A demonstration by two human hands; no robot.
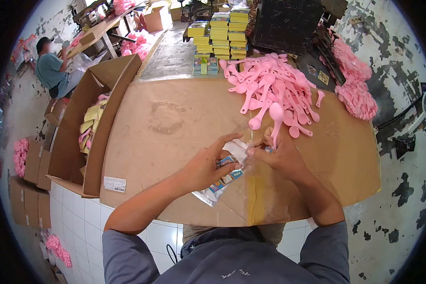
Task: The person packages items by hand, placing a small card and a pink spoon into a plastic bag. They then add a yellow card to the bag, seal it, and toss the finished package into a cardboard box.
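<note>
My left hand (pixel 209 163) is closed on a clear plastic packet (pixel 208 196) low over the cardboard-covered table. Blue printed card (pixel 229 177) shows through the plastic between its fingers. Facing it, my right hand (pixel 285 156) is closed round the handle of a pink measuring spoon (pixel 276 113), whose bowl points away from me. The fingertips of that hand also meet the packet's upper edge; how they grip it is partly hidden. Just beyond lies a heap of pink measuring spoons (pixel 270 78).
Stacks of yellow-edged cards (pixel 219 34) stand at the back. A long open carton (pixel 68 156) on the left contains packed pieces. Bundles of pink spoons (pixel 355 71) lie at right. A co-worker (pixel 52 71) sits at far left near a bench (pixel 99 29).
</note>
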